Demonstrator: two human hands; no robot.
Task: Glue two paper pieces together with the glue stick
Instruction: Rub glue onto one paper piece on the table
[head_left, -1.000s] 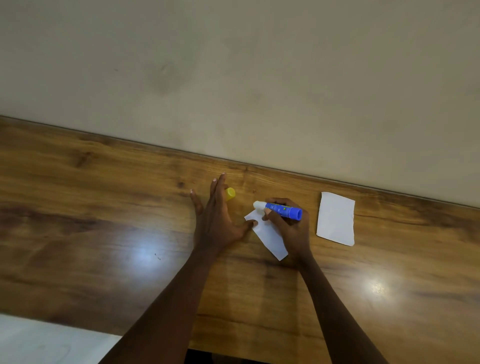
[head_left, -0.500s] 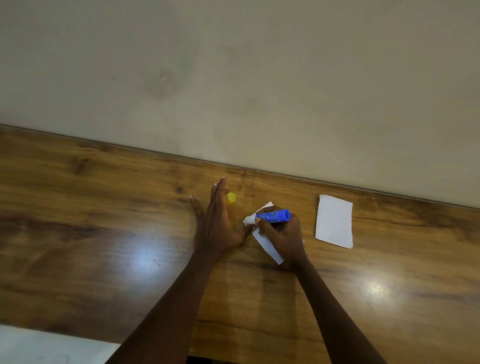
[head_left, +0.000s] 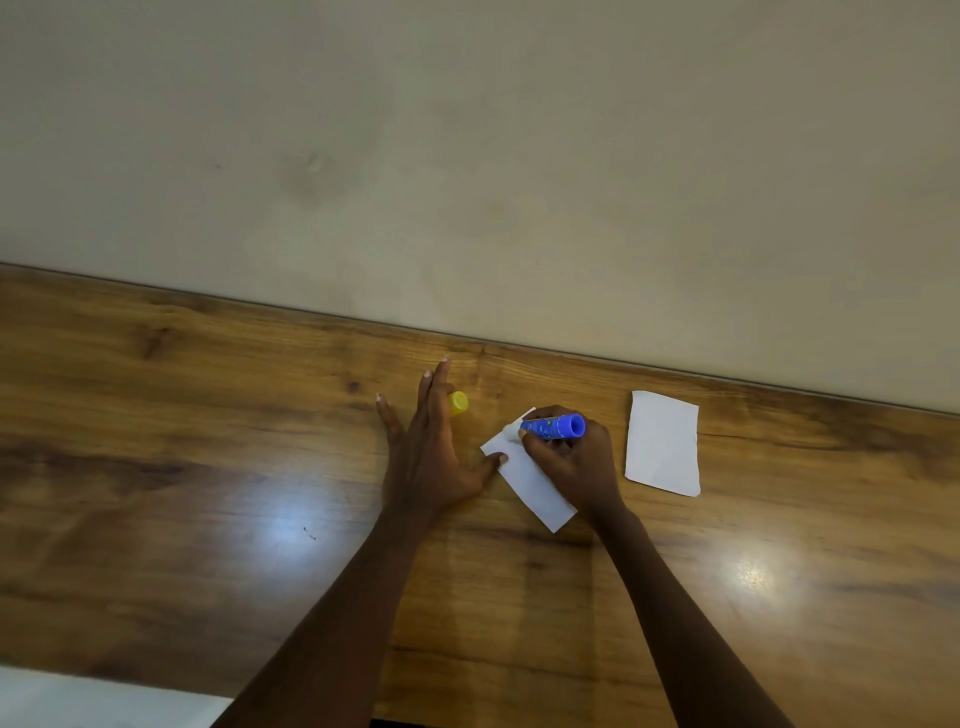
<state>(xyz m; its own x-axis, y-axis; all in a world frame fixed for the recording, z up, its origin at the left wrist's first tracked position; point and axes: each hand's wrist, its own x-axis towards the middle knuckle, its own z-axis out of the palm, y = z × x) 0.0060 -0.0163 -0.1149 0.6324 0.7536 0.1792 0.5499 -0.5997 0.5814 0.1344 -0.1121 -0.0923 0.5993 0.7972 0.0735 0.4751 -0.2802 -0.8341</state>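
A: Biggest things first: a plain beige wall (head_left: 467, 156) fills the top half. Below it the glossy wooden table (head_left: 208, 426) runs right across, with glare patches at about eight and four o'clock.

B: Two bare arms stretch up from six o'clock. The left hand (head_left: 431, 457) lies flat on the table, fingers straight and pointing to twelve, holding nothing. Its thumb tip presses the nine o'clock edge of the working paper piece (head_left: 537, 493).

A: That's the anchor! The right hand (head_left: 571, 462) has its grip wrapped round the glue stick (head_left: 553, 427), fingers curled on the blue barrel.

B: The spare paper piece (head_left: 662, 441) lies flat at three o'clock of that hand, well apart from the other sheet, with nothing touching it.

A: The working piece sits skewed, its long axis running eleven to five, and the right hand covers its three o'clock side. The stick lies nearly level, white tip toward nine o'clock and down on the sheet's top corner.

B: Thin stuff, I'd say: light, floppy, quick to skate on that shiny top or crumple under a tacky tip. Pin it close to the stroke, as the thumb does, and lift it only by an unglued edge.

A: The stick looks stiff and light, so a hold low on the barrel should give control.

B: Smallest of all is the yellow cap (head_left: 458, 402), on the table at one o'clock of the left hand, just beside its fingers.
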